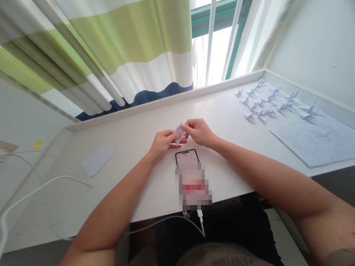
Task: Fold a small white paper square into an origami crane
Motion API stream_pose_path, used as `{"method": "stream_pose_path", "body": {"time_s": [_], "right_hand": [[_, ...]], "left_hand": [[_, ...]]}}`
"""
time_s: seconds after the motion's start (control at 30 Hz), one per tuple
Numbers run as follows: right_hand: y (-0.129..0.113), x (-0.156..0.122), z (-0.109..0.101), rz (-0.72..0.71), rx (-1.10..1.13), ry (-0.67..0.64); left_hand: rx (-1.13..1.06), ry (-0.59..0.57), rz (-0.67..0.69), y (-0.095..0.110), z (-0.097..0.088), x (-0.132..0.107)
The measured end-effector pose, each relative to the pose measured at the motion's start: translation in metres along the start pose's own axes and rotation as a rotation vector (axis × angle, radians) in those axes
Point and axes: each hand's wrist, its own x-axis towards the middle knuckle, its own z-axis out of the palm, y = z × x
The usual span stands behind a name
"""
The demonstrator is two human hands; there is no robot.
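Observation:
A small piece of folded white paper (179, 133), roughly diamond-shaped, is held up between both hands over the middle of the desk. My left hand (164, 142) pinches its lower left side, thumb on the front. From the right, my right hand (198, 131) grips the upper edge with thumb and fingers. Just below the hands lies a phone (188, 157), its screen lit and mostly pixelated. Several folded paper cranes (263, 103) stand grouped at the back right of the desk.
The white desk (138, 177) has a raised rim along the back. Paper sheets (98, 159) lie at the left, near white cables (55, 181). A written-on sheet (316, 140) rests at the right. A charging cable (201, 218) runs from the phone over the front edge. Curtains (124, 48) hang behind.

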Motion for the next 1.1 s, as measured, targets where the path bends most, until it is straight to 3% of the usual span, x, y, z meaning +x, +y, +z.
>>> {"method": "stream_pose_path", "body": {"time_s": [0.23, 0.43, 0.53, 0.6, 0.67, 0.73, 0.93, 1.1], "right_hand": [[0.001, 0.001, -0.003, 0.009, 0.122, -0.054], [0.004, 0.002, -0.006, 0.018, 0.056, -0.089], [0.005, 0.003, -0.01, -0.092, -0.094, -0.003], [0.006, 0.005, -0.014, -0.277, -0.256, 0.058], [0.008, 0.006, -0.017, -0.462, -0.425, -0.003], [0.012, 0.008, -0.018, -0.552, -0.556, -0.107], [0.021, 0.014, -0.018, -0.52, -0.754, -0.218], [0.025, 0.012, -0.023, -0.414, -0.752, -0.343]], "left_hand": [[-0.028, 0.01, -0.009, 0.0, -0.003, 0.0], [0.012, 0.005, 0.023, -0.005, -0.005, 0.0], [0.235, 0.088, 0.216, -0.012, -0.008, 0.003], [0.507, 0.188, 0.395, -0.016, -0.013, 0.007], [0.803, 0.263, 0.551, -0.02, -0.018, 0.013], [1.041, 0.301, 0.66, -0.023, -0.022, 0.019], [1.308, 0.207, 0.76, -0.029, -0.022, 0.03], [1.314, -0.11, 0.807, -0.028, -0.033, 0.029]]}}
